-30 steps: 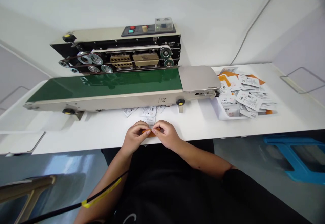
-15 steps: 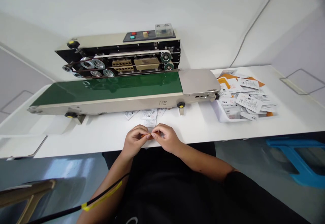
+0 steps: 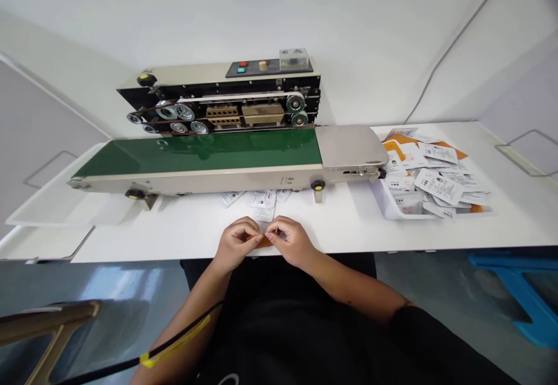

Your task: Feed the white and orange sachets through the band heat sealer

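At lower centre of the frame, my left hand (image 3: 235,245) curls inward and my right hand (image 3: 291,241) meets it, both grips closed on an orange strip (image 3: 264,242), steadying it between my fingertips. My forearms angle in over the edge of the bench (image 3: 174,228), below loose sachets (image 3: 263,200); more sachets fill a tray (image 3: 389,206) at right.

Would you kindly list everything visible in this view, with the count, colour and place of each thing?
Band sealer with green conveyor belt: one, cream and green, table's back.
White table: one, white, beneath the sealer.
White plastic tray: one, white, table's right end.
Printed paper sachets: many, white and orange, in the tray and before the sealer.
Small orange strip: one, orange, between the hands.
Blue plastic stool: one, blue, floor at right.
Black cable with yellow tape: one, black and yellow, over the left forearm.
Left hand: one, bare, pinching the strip.
Right hand: one, bare, pinching the strip.
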Action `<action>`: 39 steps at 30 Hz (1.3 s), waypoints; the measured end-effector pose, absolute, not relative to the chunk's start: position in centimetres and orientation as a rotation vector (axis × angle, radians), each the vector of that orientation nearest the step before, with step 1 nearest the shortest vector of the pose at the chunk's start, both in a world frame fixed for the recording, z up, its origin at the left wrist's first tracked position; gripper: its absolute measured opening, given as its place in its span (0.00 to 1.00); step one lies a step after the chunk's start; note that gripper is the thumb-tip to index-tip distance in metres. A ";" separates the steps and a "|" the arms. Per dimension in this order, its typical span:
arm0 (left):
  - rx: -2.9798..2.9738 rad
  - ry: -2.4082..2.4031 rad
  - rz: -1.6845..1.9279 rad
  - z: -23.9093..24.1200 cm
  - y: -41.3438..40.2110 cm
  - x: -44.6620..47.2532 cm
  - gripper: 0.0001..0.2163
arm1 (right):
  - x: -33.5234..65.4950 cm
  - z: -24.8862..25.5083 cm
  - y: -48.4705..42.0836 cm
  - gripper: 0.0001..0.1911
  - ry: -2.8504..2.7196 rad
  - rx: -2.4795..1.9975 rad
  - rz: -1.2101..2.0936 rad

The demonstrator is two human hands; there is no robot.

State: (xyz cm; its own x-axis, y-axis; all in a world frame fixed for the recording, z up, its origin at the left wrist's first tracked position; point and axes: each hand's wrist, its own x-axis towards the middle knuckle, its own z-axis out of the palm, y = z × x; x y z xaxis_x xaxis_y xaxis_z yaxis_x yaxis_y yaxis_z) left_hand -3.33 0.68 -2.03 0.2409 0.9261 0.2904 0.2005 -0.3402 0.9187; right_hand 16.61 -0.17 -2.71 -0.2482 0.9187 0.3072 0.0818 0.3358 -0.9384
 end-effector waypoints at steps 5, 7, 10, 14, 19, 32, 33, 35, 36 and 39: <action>1.806 1.019 1.064 -1.5 0.8 -3.0 0.07 | 16.8 -2.9 -0.3 0.06 -1.614 -0.935 1.012; 1.816 1.023 1.075 -1.5 0.7 -2.9 0.07 | 16.8 -2.9 -0.3 0.06 -1.613 -0.947 0.993; 1.815 1.030 1.105 -1.8 0.6 -2.9 0.08 | 16.8 -3.1 -0.4 0.07 -1.618 -0.935 0.971; 1.800 1.018 1.177 -2.4 0.5 -3.0 0.07 | 16.7 -3.1 -0.4 0.06 -1.594 -0.925 0.984; 1.761 1.019 1.255 -3.1 0.5 -3.0 0.07 | 16.7 -3.0 -0.3 0.02 -1.585 -0.952 1.022; 1.738 0.945 1.166 -2.8 0.6 -2.3 0.05 | 17.2 -3.3 -0.5 0.04 -1.579 -0.996 0.986; 1.722 0.941 1.172 -2.9 0.6 -2.3 0.05 | 17.2 -3.3 -0.5 0.04 -1.581 -0.993 0.981; 1.693 0.943 1.180 -3.0 0.6 -2.3 0.06 | 17.1 -3.3 -0.5 0.04 -1.580 -0.983 0.971; 1.684 0.947 1.178 -3.0 0.6 -2.3 0.06 | 17.1 -3.2 -0.5 0.04 -1.579 -0.978 0.970; 1.693 0.952 1.177 -3.1 0.6 -2.3 0.06 | 17.2 -3.2 -0.4 0.04 -1.588 -0.966 0.976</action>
